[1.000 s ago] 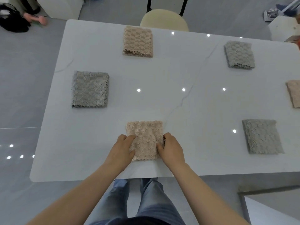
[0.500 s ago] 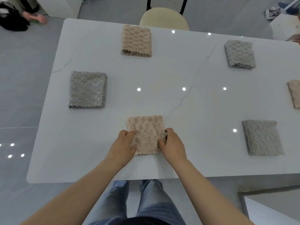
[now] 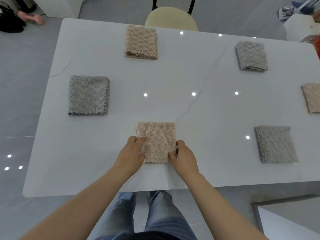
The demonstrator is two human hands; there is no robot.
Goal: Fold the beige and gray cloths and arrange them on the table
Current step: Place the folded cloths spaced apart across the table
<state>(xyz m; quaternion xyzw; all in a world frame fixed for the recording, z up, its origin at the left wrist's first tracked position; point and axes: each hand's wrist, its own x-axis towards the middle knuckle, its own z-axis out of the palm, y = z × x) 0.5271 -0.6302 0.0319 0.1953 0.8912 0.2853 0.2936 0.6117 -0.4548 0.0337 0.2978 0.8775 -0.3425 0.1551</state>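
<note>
A folded beige cloth [image 3: 156, 141] lies near the front edge of the white table [image 3: 199, 110]. My left hand [image 3: 132, 153] grips its left edge and my right hand [image 3: 184, 155] grips its right edge, thumbs on top. Other folded cloths lie flat around the table: a gray cloth [image 3: 88, 95] at the left, a beige cloth [image 3: 141, 42] at the back, a gray cloth [image 3: 251, 56] at the back right, a beige cloth [image 3: 311, 99] cut off by the right edge, and a gray cloth [image 3: 275, 144] at the front right.
A cream chair [image 3: 171, 19] stands at the table's far side. A white counter corner [image 3: 285, 217] sits low at the right, close to my right arm. A black bag [image 3: 10, 21] lies on the floor at the far left.
Both hands have slid the beige cloth a little away from the front edge, still holding its two sides. The other cloths have not moved.
</note>
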